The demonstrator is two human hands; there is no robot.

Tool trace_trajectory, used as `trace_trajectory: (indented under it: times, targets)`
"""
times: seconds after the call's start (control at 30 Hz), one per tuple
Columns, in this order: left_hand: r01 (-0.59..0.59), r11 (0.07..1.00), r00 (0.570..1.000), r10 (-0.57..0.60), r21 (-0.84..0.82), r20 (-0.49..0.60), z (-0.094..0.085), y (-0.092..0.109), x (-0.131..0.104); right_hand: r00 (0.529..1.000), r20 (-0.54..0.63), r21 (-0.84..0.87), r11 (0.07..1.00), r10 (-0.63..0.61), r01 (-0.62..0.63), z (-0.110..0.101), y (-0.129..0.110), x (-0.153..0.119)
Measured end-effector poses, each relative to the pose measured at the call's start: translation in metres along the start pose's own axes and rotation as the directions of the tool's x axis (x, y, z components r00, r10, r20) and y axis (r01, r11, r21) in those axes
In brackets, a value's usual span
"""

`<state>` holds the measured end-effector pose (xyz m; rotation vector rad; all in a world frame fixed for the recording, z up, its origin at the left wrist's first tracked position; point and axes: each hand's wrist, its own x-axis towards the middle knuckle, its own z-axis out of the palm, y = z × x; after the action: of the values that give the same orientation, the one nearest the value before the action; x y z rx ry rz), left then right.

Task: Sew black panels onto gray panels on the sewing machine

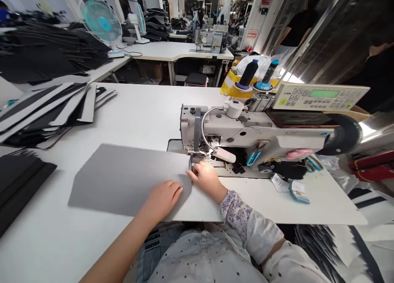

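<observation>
A flat grey sheet (120, 176) lies on the white sewing table, its right edge at the needle area of the sewing machine (227, 127). My left hand (163, 197) rests on top of the sheet near its lower right corner, fingers lying flat and close together. Beside the presser foot (200, 157), my right hand (205, 177) has its thumb and curled fingers pinched at the sheet's right edge. The fingertips of that hand are partly hidden. A small lamp (225, 155) on a bendable metal neck hangs just above it.
Dark panels with pale strips (61, 106) are piled at the left, above a black stack (21, 180). Blue-handled snips (254, 155) hang on the machine. Labels (299, 191) lie at right. Thread cones (248, 73), a control panel (321, 96) and a fan (103, 24) stand behind.
</observation>
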<state>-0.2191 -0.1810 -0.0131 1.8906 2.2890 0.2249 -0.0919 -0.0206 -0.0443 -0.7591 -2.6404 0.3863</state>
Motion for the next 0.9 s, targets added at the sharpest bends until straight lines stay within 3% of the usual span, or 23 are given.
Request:
trace_trajectory:
  times: [0.1,0.2,0.27,0.57,0.9]
  targets:
    - [-0.074,0.996,0.992,0.079,0.049,-0.099,0.008,0.007,0.027,0.998,0.064,-0.083,0.997,-0.004,0.009,0.001,-0.006,0.0]
    - [-0.119,0.989,0.971,0.134,0.087,-0.197,0.016,0.001,0.059,0.996,0.063,-0.145,0.987,-0.057,0.066,0.004,-0.007,0.002]
    - [-0.129,0.989,0.968,0.141,0.072,-0.205,0.02,-0.005,0.072,0.994,0.05,-0.157,0.982,-0.097,0.104,0.006,-0.007,0.003]
    - [-0.128,0.991,0.98,0.12,-0.044,-0.162,0.023,-0.015,0.079,0.988,-0.01,-0.118,0.981,-0.154,0.152,0.017,0.0,0.005]
    - [-0.142,0.986,0.978,0.127,-0.083,-0.163,0.026,-0.024,0.088,0.991,-0.065,-0.086,0.99,-0.116,0.111,0.021,-0.005,0.01]
